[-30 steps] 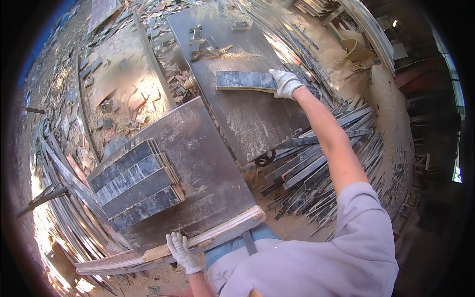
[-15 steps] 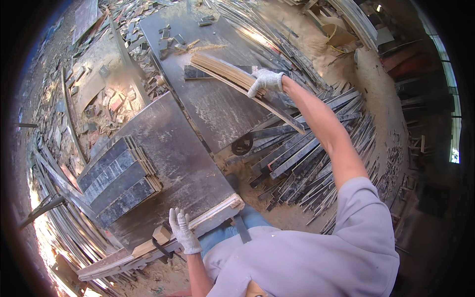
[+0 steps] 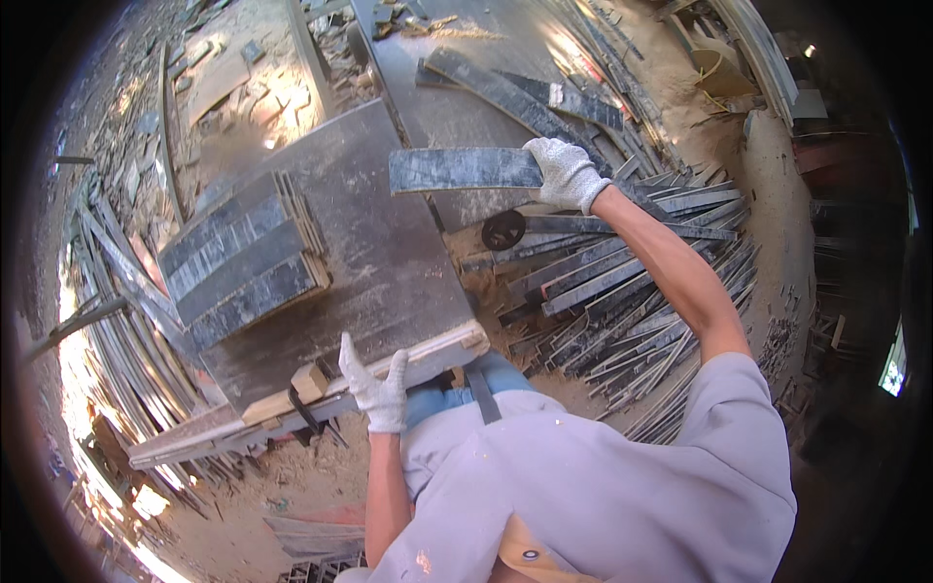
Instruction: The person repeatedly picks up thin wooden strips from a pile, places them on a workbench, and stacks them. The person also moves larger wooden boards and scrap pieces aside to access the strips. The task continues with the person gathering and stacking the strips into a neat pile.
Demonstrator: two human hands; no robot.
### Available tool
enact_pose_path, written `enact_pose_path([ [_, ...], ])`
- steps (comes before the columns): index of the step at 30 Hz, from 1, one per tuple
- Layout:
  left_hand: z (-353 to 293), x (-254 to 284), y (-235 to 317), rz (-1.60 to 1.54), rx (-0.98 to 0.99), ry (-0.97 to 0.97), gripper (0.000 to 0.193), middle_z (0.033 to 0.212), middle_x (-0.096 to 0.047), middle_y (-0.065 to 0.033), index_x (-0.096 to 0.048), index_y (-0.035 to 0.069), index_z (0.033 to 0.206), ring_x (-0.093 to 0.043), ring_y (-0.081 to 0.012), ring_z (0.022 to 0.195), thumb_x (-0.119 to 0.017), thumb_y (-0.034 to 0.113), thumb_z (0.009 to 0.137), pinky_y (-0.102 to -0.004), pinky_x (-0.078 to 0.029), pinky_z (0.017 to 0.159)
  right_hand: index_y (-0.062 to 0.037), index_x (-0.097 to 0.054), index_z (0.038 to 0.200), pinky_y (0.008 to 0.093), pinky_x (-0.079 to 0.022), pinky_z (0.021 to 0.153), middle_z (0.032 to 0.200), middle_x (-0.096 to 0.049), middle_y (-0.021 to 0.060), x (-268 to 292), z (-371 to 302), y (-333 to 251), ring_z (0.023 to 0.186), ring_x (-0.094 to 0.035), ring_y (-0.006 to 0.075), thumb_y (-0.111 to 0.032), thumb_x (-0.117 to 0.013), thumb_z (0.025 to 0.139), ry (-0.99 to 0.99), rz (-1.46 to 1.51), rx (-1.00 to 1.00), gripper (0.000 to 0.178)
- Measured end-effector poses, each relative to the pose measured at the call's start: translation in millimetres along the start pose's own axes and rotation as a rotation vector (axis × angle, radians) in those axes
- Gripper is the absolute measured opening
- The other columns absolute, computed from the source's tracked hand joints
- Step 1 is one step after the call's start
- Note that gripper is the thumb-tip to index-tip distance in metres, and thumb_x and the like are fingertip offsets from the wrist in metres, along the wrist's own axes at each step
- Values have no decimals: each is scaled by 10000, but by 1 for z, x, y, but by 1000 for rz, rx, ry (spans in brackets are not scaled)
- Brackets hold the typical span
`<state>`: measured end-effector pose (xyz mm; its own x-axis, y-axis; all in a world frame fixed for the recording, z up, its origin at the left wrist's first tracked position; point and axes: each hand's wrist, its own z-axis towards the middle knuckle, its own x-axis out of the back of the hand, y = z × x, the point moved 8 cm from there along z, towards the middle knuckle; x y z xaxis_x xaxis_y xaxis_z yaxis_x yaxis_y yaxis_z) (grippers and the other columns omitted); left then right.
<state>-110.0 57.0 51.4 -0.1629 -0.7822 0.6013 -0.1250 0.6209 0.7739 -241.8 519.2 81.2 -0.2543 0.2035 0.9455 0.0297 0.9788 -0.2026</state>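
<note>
My right hand (image 3: 567,175), in a white knit glove, grips the right end of a dark-faced plywood strip (image 3: 466,169). The strip is held sideways above the seam between two dark table panels; whether more strips lie beneath it I cannot tell. Just beyond it, another dark strip (image 3: 501,95) and a further strip (image 3: 583,105) lie crossed on the far panel (image 3: 437,39). My gloved left hand (image 3: 375,391) is empty at the front edge of the near panel (image 3: 374,282), thumb and fingers spread. To its upper left sits a pile of dark plywood strips (image 3: 238,257).
A small wood block (image 3: 310,383) and a black clamp (image 3: 303,413) sit on the front rail (image 3: 428,364). Long strips (image 3: 632,282) are heaped on the ground at the right. Offcuts (image 3: 282,97) lie scattered at the far left. A dark wheel (image 3: 503,230) shows beside the table.
The strip in my right hand has swung from slanted, edges showing, to level with its dark face up, and come nearer. Another strip now lies on the far panel. My left fingers have spread.
</note>
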Motion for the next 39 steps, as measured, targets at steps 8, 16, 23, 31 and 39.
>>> enact_pose_path([
  [8,-13,-88,24,492,-495,-459,1450,1702,-204,-282,-200,2,1656,-135,-470,1609,-994,477,540,-648,-83,1305,-50,-624,1118,476,-532,822,1035,-641,163,-156,-126,-86,987,-632,357,-107,-715,707,-156,40,368,425],
  [16,0,-118,20,587,-485,-642,1314,1514,-387,-248,-295,0,1610,-337,-458,1468,-913,428,532,-662,-190,1272,-59,-625,1127,456,-495,798,1030,-625,146,-179,-146,-90,976,-618,338,-132,-698,735,-93,-19,360,405],
  [23,0,-115,23,495,-586,-600,1260,1386,-453,-226,-328,-4,1576,-451,-441,1323,-895,404,528,-577,-344,1189,-50,-579,1117,490,-482,821,1059,-571,173,-169,-152,-92,983,-578,374,-49,-681,697,-3,31,296,432],
  [31,-2,-116,24,491,-668,-533,1255,1376,-475,-238,-320,-27,1578,-471,-445,1311,-897,395,546,-538,-374,1161,-8,-542,1331,488,-492,942,1147,-579,195,-165,-160,-88,1076,-575,387,-14,-680,732,96,-78,287,615],
  [39,1,-124,11,548,-743,-459,1371,1386,-470,-221,-251,8,1632,-471,-418,1301,-939,431,524,-522,-397,1137,44,-389,1567,476,-454,1092,1339,-585,251,-177,-159,-80,1241,-565,410,-52,-722,792,6,-105,243,849],
])
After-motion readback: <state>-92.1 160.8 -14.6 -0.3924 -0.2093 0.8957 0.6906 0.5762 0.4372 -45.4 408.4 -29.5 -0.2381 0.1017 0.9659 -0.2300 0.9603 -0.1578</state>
